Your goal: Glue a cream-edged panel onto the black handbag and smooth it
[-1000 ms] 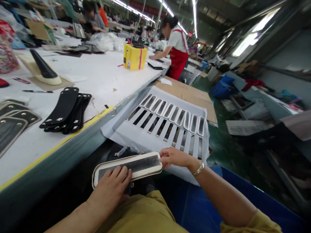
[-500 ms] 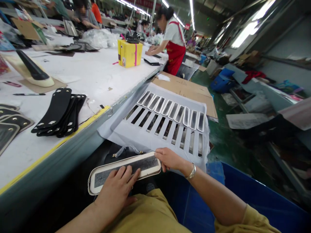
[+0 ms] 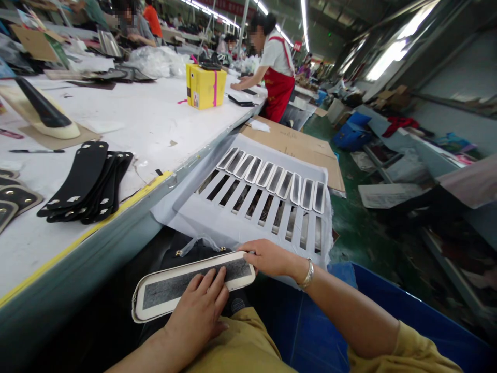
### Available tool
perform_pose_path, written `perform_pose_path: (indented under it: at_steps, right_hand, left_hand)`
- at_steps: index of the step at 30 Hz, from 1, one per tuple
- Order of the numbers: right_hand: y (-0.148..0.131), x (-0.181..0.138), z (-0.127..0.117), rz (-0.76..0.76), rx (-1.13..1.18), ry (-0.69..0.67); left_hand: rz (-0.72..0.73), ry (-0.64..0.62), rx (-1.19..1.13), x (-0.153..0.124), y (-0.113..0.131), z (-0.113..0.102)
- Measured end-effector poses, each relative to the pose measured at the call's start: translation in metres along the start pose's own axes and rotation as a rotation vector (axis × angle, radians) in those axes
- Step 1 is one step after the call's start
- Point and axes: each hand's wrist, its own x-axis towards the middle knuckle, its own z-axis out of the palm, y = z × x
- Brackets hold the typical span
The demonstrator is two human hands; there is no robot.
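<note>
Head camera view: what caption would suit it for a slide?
Left hand presses a cream-edged strip, right hand holds its end, beside a white table.

Yellow box (image 3: 205,86) and fanned black straps (image 3: 87,181) on the white table (image 3: 147,119), a red-aproned person (image 3: 276,72) beyond

Fingers (image 3: 217,284) of the left hand (image 3: 198,311) hide the near edge of the cream-rimmed strip (image 3: 166,291), and fingertips (image 3: 251,249) of the right hand (image 3: 269,257) cover its far end. Just beyond the left fingers a dark piece with brass studs (image 3: 171,246) shows only a sliver under the strip, while well left of them the picture's edge cuts off the black panels (image 3: 17,198).
</note>
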Motion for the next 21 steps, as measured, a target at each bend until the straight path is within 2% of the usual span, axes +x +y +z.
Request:
perform_pose_path:
  at_steps: [3,6,8,12,14,16,18,21]
  right_hand:
    - [0.007,0.002,0.004,0.039,0.158,-0.053]
    - [0.007,-0.005,0.008,-0.088,0.173,0.002]
    - [0.001,-0.010,0.010,-0.162,0.100,0.071]
    - [-0.006,-0.011,0.010,-0.104,0.072,0.126]
    - [-0.002,-0.011,0.012,-0.035,0.223,0.206]
    - [0.004,-0.013,0.015,0.082,0.487,0.315]
    - [0.012,-0.017,0.019,0.187,0.755,0.362]
    - [0.021,-0.021,0.026,0.223,0.878,0.404]
  left_hand:
    - [-0.009,0.040,-0.005,-0.001,0.000,0.001]
    - [-0.011,0.081,-0.001,0.005,0.002,-0.002]
    - [-0.012,0.060,0.013,0.012,0.004,-0.007]
    - [-0.018,-0.040,0.074,0.023,0.008,-0.014]
    - [-0.010,-0.066,0.100,0.022,0.008,-0.012]
    - [-0.001,-0.072,0.108,0.018,0.008,-0.009]
    - [-0.004,-0.071,0.105,0.016,0.007,-0.007]
    - [0.008,-0.057,0.108,0.021,0.005,-0.010]
